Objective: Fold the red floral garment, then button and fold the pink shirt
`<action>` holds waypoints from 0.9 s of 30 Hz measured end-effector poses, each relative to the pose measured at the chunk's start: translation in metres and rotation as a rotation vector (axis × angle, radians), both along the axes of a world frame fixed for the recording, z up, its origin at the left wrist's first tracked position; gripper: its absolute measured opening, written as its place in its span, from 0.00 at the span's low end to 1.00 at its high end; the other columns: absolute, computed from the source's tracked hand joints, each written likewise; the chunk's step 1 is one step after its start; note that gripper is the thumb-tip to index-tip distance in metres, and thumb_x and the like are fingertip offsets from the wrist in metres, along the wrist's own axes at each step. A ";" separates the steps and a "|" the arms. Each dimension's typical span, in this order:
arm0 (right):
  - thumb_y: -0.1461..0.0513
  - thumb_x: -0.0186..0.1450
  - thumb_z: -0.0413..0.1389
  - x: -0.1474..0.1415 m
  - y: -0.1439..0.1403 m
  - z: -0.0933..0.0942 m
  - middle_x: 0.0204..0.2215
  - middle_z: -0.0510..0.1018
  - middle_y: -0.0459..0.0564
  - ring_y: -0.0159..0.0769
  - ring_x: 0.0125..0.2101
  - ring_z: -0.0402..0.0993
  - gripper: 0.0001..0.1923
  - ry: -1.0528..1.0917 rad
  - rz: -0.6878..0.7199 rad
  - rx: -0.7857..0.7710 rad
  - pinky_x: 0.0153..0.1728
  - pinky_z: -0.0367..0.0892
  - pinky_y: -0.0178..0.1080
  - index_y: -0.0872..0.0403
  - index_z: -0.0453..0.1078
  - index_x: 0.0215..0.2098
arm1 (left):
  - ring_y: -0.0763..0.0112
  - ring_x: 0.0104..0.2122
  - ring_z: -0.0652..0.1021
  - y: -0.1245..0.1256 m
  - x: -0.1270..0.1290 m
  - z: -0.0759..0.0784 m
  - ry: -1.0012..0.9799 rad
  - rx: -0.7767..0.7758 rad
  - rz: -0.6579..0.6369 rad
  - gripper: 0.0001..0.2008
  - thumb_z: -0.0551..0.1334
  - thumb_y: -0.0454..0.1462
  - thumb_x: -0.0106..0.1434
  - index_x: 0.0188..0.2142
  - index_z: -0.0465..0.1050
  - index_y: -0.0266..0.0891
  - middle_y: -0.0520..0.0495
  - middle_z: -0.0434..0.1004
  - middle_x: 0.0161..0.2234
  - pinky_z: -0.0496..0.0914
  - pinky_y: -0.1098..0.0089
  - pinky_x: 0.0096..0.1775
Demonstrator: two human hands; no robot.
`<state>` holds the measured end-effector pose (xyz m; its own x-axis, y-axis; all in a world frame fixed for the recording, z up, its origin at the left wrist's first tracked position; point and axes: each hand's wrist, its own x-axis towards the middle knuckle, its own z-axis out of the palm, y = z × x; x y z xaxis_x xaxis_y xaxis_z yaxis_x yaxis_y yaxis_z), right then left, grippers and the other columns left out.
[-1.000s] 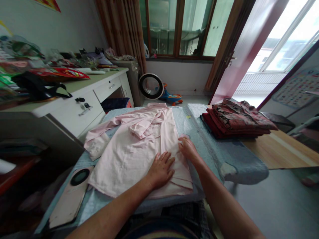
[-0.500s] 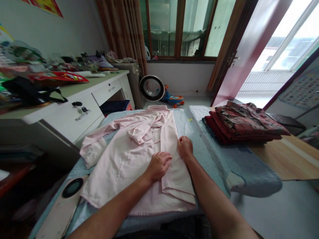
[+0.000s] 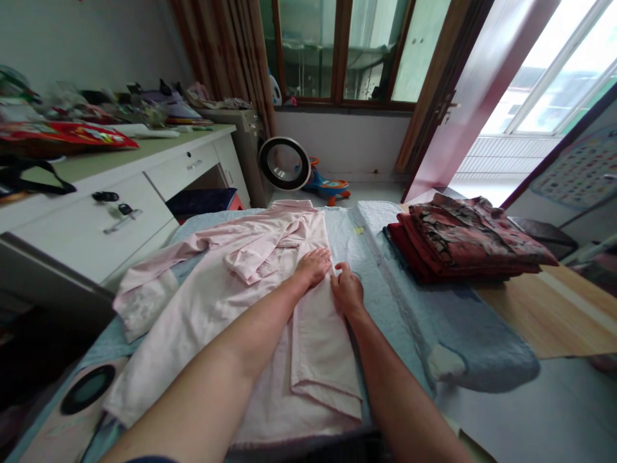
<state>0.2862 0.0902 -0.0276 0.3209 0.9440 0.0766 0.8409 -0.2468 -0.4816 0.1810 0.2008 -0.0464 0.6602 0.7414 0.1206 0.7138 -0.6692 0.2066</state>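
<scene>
A pale pink long-sleeved shirt (image 3: 212,321) lies spread out, its collar at the far end and one sleeve stretched to the left. Its right side is folded inward as a long strip, and the other sleeve lies bent across the middle. My left hand (image 3: 314,265) rests flat on the upper part of that strip, fingers out. Right beside it, my right hand (image 3: 348,287) is curled at the shirt's right edge, thumb against the cloth; its fingertips are partly hidden.
A light blue cover (image 3: 385,308) lies under the shirt. On the right sits a stack of folded red and patterned clothes (image 3: 472,238), by a wooden board (image 3: 573,308). A pale device with a dark round disc (image 3: 87,389) lies front left. A cluttered white desk (image 3: 87,225) stands left.
My left hand has slid up along the folded strip towards the collar and now lies flat near the right edge. My right hand has shifted slightly up the edge, its thumb and index finger now apart.
</scene>
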 end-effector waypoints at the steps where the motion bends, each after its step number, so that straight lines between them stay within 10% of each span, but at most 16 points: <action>1: 0.60 0.69 0.48 -0.001 -0.001 0.002 0.35 0.80 0.51 0.39 0.38 0.76 0.15 0.001 0.001 -0.014 0.33 0.59 0.35 0.53 0.64 0.53 | 0.60 0.65 0.62 -0.002 0.000 -0.003 0.017 -0.004 0.015 0.24 0.49 0.40 0.71 0.63 0.62 0.35 0.37 0.60 0.66 0.57 0.57 0.64; 8: 0.63 0.63 0.53 -0.004 -0.027 0.012 0.40 0.80 0.58 0.43 0.38 0.76 0.19 0.047 0.096 -0.136 0.32 0.59 0.36 0.56 0.62 0.52 | 0.57 0.67 0.57 -0.009 0.003 -0.002 0.076 -0.036 0.076 0.26 0.49 0.44 0.70 0.65 0.58 0.39 0.41 0.55 0.68 0.52 0.54 0.65; 15: 0.63 0.60 0.55 0.003 -0.089 0.013 0.24 0.74 0.42 0.34 0.25 0.68 0.19 0.201 0.135 -0.153 0.26 0.53 0.33 0.53 0.60 0.50 | 0.56 0.57 0.69 -0.034 0.005 0.011 0.021 0.129 0.109 0.18 0.48 0.38 0.71 0.53 0.70 0.34 0.35 0.71 0.55 0.64 0.57 0.56; 27: 0.64 0.58 0.54 0.006 -0.155 0.014 0.18 0.66 0.36 0.32 0.21 0.63 0.26 0.313 0.260 -0.145 0.26 0.52 0.33 0.55 0.57 0.55 | 0.53 0.65 0.60 -0.146 -0.044 0.015 0.122 -0.093 -0.155 0.28 0.53 0.46 0.69 0.64 0.58 0.36 0.37 0.58 0.66 0.57 0.53 0.63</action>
